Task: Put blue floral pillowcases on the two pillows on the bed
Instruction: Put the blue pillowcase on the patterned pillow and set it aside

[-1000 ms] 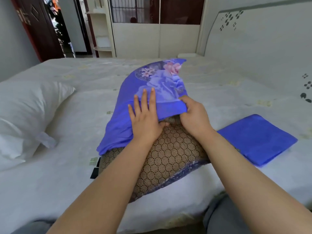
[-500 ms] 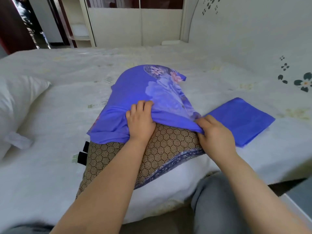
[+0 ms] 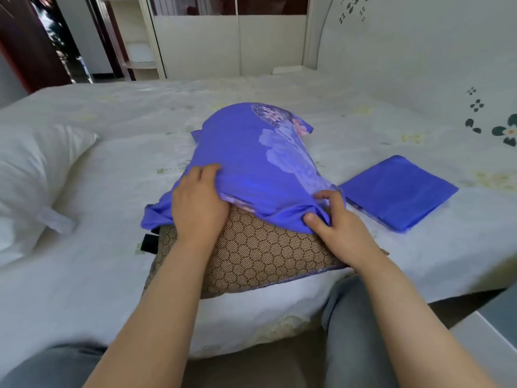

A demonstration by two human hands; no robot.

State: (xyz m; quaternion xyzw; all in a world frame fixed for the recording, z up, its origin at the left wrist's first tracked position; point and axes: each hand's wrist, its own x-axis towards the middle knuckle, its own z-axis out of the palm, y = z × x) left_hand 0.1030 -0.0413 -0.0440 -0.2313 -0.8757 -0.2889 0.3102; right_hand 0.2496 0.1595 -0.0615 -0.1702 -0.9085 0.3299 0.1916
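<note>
Head view, hands (image 3: 200, 208) gripping pillowcase (image 3: 251, 163) hem

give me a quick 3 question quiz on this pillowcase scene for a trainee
1. True or false: the blue floral pillowcase already covers the whole brown honeycomb pillow.
2. Multiple choice: where does the folded blue pillowcase lie? A) on the white pillow B) on the bed to the right of the brown pillow C) on the floor
3. Fill in: the left hand and right hand both grip the pillowcase at its open ____.

Key
1. False: the near part of the pillow is bare.
2. B
3. edge
</note>
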